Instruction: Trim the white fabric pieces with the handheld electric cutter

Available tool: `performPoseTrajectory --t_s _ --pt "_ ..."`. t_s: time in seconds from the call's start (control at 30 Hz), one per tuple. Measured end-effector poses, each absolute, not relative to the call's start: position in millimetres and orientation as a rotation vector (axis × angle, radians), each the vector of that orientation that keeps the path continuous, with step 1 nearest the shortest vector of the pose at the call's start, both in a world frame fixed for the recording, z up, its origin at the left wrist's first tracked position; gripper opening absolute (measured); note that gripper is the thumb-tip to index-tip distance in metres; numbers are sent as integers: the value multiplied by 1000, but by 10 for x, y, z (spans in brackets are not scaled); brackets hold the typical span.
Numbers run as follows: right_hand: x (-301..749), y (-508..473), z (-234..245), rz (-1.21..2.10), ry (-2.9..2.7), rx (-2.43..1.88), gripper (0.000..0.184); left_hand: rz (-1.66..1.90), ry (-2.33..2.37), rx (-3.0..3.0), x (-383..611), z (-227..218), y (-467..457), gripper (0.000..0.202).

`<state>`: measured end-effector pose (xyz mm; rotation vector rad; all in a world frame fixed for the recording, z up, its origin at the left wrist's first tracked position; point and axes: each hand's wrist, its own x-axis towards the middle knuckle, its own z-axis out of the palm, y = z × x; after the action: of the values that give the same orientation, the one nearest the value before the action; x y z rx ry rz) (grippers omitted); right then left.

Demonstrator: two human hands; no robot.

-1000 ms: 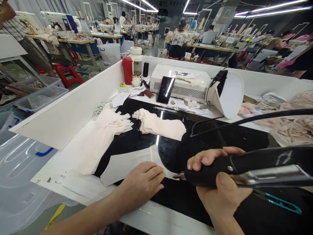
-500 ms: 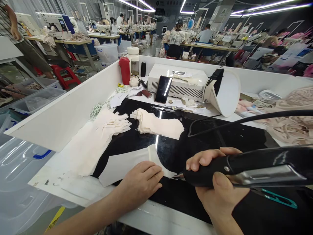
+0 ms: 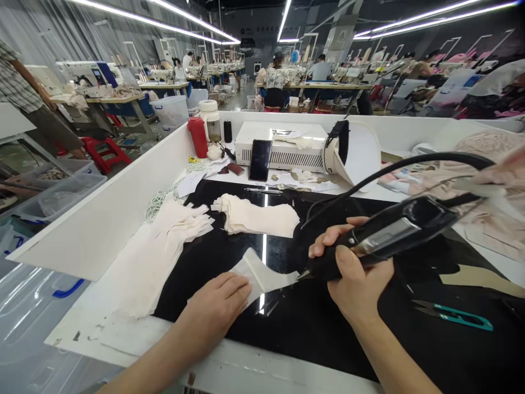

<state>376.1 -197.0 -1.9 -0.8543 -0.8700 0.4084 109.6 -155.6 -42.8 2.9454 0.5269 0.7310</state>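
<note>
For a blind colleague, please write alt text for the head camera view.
The right hand holds a black corded tool with its tip at a pale fabric piece, which the left hand touches on a black table. Fabric stacks lie behind.

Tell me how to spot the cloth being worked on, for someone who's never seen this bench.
On the white-walled bench, look at the near edge of the black mat. There the left hand presses a pale cloth piece, and the black corded tool in the right hand touches its end. Unlike the cream stack behind and the heap to the left, it lies single.
</note>
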Motion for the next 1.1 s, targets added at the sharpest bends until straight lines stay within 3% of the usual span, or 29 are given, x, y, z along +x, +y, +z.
performPoseTrajectory --t_s 0.27,0.43,0.73,1.1 --pt "3656 -1916 -13 447 -851 -822 44 414 609 2586 1148 -251 -1696 17" --pt "3530 -1939 -42 472 -846 -797 42 419 490 2710 1347 -119 -1300 18" --pt "3451 -1859 -63 483 -834 -844 36 54 182 2724 1637 -281 -798 69" --pt "3370 -1821 18 567 -847 -887 30 -150 367 2778 1559 -239 -794 69"
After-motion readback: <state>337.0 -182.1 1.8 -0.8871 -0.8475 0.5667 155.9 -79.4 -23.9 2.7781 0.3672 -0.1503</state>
